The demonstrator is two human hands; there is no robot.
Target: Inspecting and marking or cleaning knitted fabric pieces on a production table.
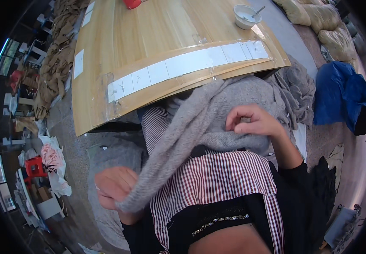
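A grey knitted garment (187, 118) lies bunched across my lap, over a red-and-white striped apron (216, 175). One long part of it stretches down to the left, where my left hand (116, 186) is closed around its end. Over the wider part, on the right, hovers my right hand (254, 120). Its fingers are curled in and the thumb comes near the fingertips, as in a loose pinch. Whatever may be between them is too small to make out.
A wooden table (149, 38) with white paper strips (191, 63) taped along its edge stands ahead. On it are a white bowl (247, 17) with a utensil and a red object (132, 3). More grey knitwear (295, 91) and a blue bag (339, 95) lie at right; brown fabric (56, 80) is heaped at left.
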